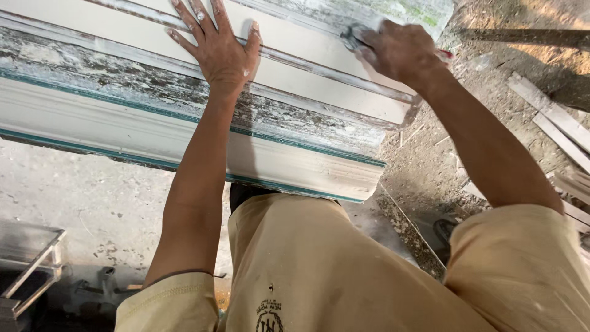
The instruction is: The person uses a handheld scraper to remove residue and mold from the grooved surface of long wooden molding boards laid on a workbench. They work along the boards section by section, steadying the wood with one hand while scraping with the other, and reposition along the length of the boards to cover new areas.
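Observation:
My left hand (216, 46) lies flat, fingers spread, on a long cream-white moulded plaster piece (123, 126) with stepped ridges and teal edging that runs across the view. My right hand (399, 52) is closed around a small tool (351, 35) with a grey metal end and a red handle tip (445, 54), pressed against the upper ridge near the moulding's right end. The tool's working edge is partly hidden by my fingers.
Below the moulding is a grey concrete floor (80, 197). A metal frame (31, 258) sits at lower left. Dirt ground with wooden slats (553, 117) lies to the right. My tan clothing fills the bottom.

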The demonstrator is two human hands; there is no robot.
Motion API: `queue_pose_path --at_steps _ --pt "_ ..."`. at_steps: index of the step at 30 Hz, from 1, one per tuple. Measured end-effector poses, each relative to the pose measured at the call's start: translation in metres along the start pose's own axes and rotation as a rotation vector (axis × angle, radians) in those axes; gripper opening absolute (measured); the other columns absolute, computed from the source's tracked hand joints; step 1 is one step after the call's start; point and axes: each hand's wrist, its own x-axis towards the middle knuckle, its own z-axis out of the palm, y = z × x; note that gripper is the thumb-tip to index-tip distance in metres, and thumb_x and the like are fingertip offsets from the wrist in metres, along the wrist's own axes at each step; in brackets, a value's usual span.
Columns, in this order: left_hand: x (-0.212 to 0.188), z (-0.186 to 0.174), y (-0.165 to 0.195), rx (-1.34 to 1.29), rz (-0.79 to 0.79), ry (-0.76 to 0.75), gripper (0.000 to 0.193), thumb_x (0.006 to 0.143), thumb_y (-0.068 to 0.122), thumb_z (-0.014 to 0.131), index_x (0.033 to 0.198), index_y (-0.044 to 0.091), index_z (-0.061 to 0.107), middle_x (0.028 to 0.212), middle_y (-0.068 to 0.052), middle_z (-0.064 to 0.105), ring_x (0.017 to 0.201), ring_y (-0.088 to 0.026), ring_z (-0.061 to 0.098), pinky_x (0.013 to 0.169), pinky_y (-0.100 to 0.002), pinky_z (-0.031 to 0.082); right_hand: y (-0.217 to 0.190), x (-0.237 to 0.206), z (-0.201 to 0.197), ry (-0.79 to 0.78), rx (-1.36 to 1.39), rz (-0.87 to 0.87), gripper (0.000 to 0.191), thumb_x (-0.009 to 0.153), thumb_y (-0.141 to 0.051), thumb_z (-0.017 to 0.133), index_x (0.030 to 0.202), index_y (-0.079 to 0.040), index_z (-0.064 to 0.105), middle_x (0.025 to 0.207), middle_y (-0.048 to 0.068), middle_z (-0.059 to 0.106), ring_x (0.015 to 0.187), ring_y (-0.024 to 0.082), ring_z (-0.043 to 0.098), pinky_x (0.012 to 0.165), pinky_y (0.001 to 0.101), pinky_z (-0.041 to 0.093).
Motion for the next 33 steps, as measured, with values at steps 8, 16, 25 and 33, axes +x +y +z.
queue_pose_path --at_steps 8,16,25,33 --pt "0.008 0.026 -0.009 -0.099 0.047 0.127 0.087 0.108 0.066 0.050 0.160 0.002 0.023 0.161 -0.035 0.026 0.150 -0.056 0.005 0.114 -0.082 -0.003 0.037 -0.081 -0.014 -0.303 0.044 0.247 0.058 0.109 -0.064 0.029 0.156 -0.038 0.050 0.083 0.014 0.066 0.058 0.020 0.056 0.045 0.0333 0.046" --pt "0.010 0.029 -0.015 -0.084 0.139 0.370 0.086 0.110 0.069 0.053 0.161 0.004 0.027 0.161 -0.032 0.029 0.151 -0.054 0.008 0.115 -0.082 0.000 -0.049 0.040 -0.039 -0.007 0.089 -0.047 0.046 0.111 -0.052 0.046 0.144 -0.023 0.061 0.092 0.014 0.063 0.065 0.021 0.057 0.052 0.0373 0.053" --pt "0.013 0.043 -0.013 -0.132 0.113 0.375 0.081 0.109 0.062 0.052 0.157 0.000 0.031 0.155 -0.036 0.033 0.145 -0.059 0.017 0.112 -0.085 0.005 -0.039 0.024 -0.036 -0.144 0.096 0.177 0.050 0.108 -0.058 0.046 0.149 -0.033 0.057 0.088 0.019 0.065 0.067 0.029 0.063 0.057 0.0457 0.054" --pt "0.024 -0.006 -0.036 -0.231 0.034 -0.003 0.080 0.102 0.065 0.043 0.157 0.009 0.029 0.160 -0.027 0.026 0.149 -0.049 0.015 0.111 -0.080 -0.001 -0.084 0.075 -0.077 -0.017 0.140 0.035 0.048 0.113 -0.056 0.050 0.138 -0.018 0.066 0.082 0.014 0.061 0.060 0.025 0.056 0.052 0.0428 0.049"
